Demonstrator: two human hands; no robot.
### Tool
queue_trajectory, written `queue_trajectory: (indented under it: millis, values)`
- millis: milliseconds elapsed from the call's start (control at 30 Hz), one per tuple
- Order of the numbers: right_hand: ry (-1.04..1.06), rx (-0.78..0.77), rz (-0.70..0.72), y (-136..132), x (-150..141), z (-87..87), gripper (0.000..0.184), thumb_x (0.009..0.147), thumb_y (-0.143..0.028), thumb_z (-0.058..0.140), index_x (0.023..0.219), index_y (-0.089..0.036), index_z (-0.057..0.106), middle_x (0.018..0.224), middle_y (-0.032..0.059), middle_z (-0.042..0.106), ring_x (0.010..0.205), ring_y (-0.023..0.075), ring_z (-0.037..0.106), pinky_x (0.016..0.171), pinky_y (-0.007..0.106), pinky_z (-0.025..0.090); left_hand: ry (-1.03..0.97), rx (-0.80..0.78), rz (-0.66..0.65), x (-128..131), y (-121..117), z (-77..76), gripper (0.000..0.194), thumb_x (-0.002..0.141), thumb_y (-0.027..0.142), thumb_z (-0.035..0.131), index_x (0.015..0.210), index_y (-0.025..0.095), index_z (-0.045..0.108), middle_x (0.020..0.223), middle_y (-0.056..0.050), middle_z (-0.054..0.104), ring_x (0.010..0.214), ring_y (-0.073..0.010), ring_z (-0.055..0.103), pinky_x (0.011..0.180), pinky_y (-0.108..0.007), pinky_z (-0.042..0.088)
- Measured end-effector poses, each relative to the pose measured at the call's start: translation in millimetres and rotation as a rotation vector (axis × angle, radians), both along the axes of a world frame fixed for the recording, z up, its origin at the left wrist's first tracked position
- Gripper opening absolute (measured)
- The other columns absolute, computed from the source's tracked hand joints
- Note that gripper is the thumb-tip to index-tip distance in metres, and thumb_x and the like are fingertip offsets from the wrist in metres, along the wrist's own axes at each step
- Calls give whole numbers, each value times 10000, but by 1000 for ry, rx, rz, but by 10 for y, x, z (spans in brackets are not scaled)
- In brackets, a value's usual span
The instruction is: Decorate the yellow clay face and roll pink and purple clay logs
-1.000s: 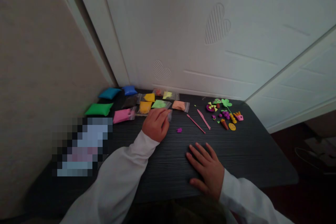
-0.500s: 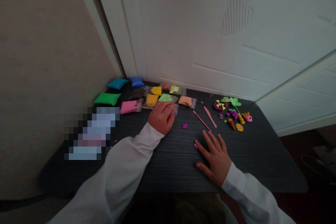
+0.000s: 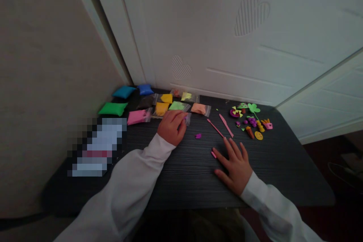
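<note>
My left hand rests on the table with its fingers curled together over a small clear bag. A bit of purple clay shows beside the fingertips, and the hand covers most of the bag. My right hand lies flat with its fingers spread, holding nothing. Just off its index fingertip is a little pink clay roll. Between the hands sits a small purple clay piece. Beyond the right fingertips lie a thin pink modelling stick and a pink plastic knife.
Bags of coloured clay, including a pink one and a green one, line the back left. A blurred-out screen lies at left. Small clay models, among them a yellow smiley disc, stand at right. A white panel rises behind the table.
My right hand has shifted slightly right, off the pink clay roll, which now shows clear of the fingertip. My left hand stays at the bag. The view has shifted a little.
</note>
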State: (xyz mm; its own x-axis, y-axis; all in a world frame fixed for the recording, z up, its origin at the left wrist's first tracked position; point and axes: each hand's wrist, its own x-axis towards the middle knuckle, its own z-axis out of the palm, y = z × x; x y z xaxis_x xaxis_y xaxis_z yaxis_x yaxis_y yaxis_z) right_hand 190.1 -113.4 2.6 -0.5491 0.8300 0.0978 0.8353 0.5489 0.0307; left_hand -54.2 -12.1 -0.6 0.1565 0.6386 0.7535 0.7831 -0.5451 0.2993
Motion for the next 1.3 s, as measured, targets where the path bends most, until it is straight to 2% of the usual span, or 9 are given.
queue_trajectory:
  millis: [133,267,367,667,767,900,1033,1167,1300]
  values:
    - [-40,-134,136,-2,-1,97,646,754,-583,357,1311,-281,236,1405,124,151,1271,316,149,966,581,118,-5,-12,2,-3,1,-11,254,734,149,463,969,146,560,931,-79,568,911,-170,497,832,-323,410]
    - [-18,-72,17,18,-8,150,565,779,-510,384,1285,-269,310,1406,132,139,1259,343,168,950,593,135,-9,-15,-8,-12,6,-18,246,735,154,463,961,156,563,925,-74,568,900,-170,502,821,-326,415]
    - [-19,-122,137,32,-20,156,628,750,-559,397,1300,-285,267,1405,105,167,1263,318,172,969,572,132,-13,-11,-13,-19,9,-23,243,735,154,466,956,161,566,919,-71,568,895,-169,504,813,-327,419]
    - [-19,-117,135,43,-50,143,626,751,-576,378,1300,-300,259,1406,86,172,1261,303,191,978,555,134,-17,-15,-27,-6,14,-22,215,732,150,475,920,160,579,902,-66,570,883,-161,505,812,-319,418]
    - [-16,-45,5,46,-53,118,554,788,-502,375,1284,-264,315,1400,123,173,1255,334,189,954,578,141,-19,-24,-24,-3,8,-19,210,733,159,473,911,165,585,903,-66,568,885,-163,501,810,-325,417]
    - [-10,-94,134,52,-52,43,650,745,-563,399,1311,-286,239,1407,100,161,1253,318,202,970,560,137,-23,-35,-19,-7,2,-21,208,736,158,469,905,167,591,906,-65,569,889,-165,500,807,-326,421]
    - [-5,-12,-19,84,-53,-25,576,765,-526,388,1283,-284,312,1404,138,141,1252,355,179,935,603,123,-19,-32,-25,-8,9,-30,202,733,153,477,897,167,593,910,-64,568,893,-161,498,813,-320,417]
    - [-13,-67,98,99,-75,-28,647,739,-586,376,1305,-302,245,1412,98,140,1267,311,163,971,566,111,-22,-21,-34,-3,17,-29,199,729,143,481,893,163,591,905,-62,567,892,-158,499,815,-316,416]
    - [-10,-5,-34,110,-84,-17,606,757,-551,376,1291,-279,291,1407,141,126,1261,343,159,943,601,111,-23,-20,-40,-7,13,-15,193,726,143,486,886,158,592,896,-62,569,882,-156,502,813,-311,416]
